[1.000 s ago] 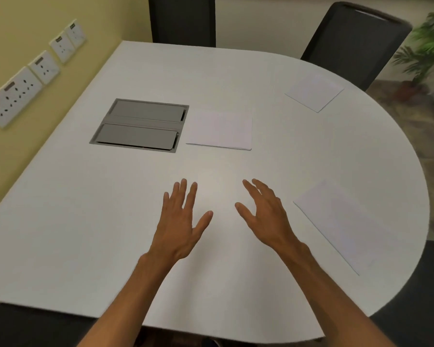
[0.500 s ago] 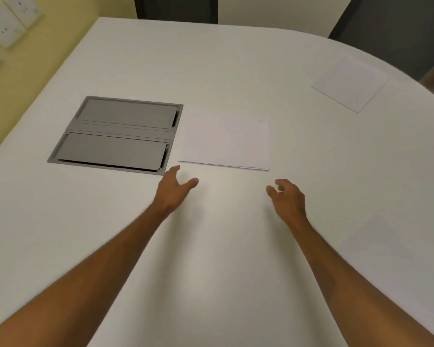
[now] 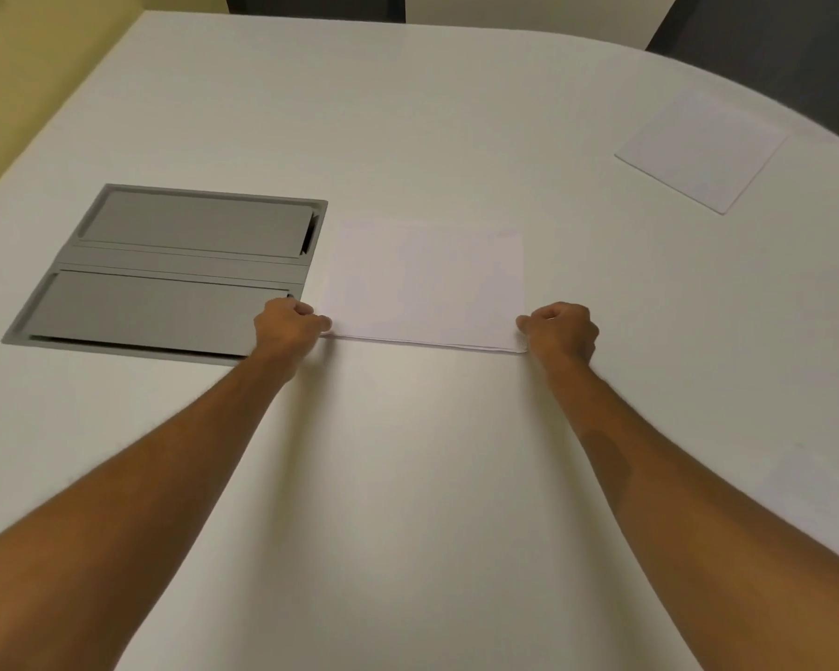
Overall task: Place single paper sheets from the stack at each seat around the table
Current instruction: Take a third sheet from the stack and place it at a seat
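A thin stack of white paper (image 3: 425, 283) lies flat in the middle of the white table (image 3: 408, 113). My left hand (image 3: 287, 329) pinches the stack's near left corner, fingers curled. My right hand (image 3: 560, 331) pinches the near right corner the same way. The near edge of the top sheet looks slightly lifted off the rest. A single white sheet (image 3: 703, 147) lies at the far right of the table, in front of a dark chair (image 3: 771, 36).
A grey recessed cable box (image 3: 175, 268) with two closed lids sits in the table just left of the stack, touching my left hand's side. Another dark chair (image 3: 311, 2) stands at the far edge. A yellow wall (image 3: 20, 55) runs along the left.
Both hands reached forward from the near table to the stack and closed on its two near corners. The camera moved closer and lower over the table.
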Tool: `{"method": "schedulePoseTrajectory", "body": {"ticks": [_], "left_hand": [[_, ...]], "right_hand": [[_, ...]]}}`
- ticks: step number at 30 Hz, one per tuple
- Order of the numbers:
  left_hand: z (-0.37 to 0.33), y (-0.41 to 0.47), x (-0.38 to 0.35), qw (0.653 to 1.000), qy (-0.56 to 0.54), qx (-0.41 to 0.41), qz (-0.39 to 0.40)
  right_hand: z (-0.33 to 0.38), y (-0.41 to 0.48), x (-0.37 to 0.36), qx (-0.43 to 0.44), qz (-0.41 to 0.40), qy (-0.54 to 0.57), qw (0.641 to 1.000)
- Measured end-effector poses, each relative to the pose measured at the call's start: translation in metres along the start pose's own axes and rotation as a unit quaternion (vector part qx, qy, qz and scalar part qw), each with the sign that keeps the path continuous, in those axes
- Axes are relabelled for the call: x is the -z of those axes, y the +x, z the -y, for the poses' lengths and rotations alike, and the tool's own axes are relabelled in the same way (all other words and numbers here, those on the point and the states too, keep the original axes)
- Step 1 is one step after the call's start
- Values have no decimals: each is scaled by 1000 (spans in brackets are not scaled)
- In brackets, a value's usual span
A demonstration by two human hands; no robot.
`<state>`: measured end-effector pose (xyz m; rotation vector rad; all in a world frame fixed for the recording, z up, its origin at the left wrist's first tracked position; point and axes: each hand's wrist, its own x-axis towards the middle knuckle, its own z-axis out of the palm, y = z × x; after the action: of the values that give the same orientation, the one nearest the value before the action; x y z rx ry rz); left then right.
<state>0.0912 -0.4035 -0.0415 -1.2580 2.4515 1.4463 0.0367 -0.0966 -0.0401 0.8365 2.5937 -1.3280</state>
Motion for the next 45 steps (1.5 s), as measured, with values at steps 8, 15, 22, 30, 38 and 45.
{"method": "schedulePoseTrajectory", "body": {"ticks": [8,15,22,30,38,45], "left_hand": [[-8,7,-1,999,-20,28,2],[-7,10,2,999,-23,31,-7],[-4,17,5,997,-44,59,10],[-7,6,1,996,-57,64,13],[-9,3,4,997,-51,55,14],[-10,-1,4,998,-60,30,21]], "right_hand": [[9,2,-7,-60,-15,-22,998],[6,4,-10,-57,-27,-14,998],[12,0,-4,-68,5,-10,998],[9,3,-2,-58,1,3,998],[8,-5,0,-9,-22,-5,1000],[7,-7,-1,19,-54,-10,998]]}}
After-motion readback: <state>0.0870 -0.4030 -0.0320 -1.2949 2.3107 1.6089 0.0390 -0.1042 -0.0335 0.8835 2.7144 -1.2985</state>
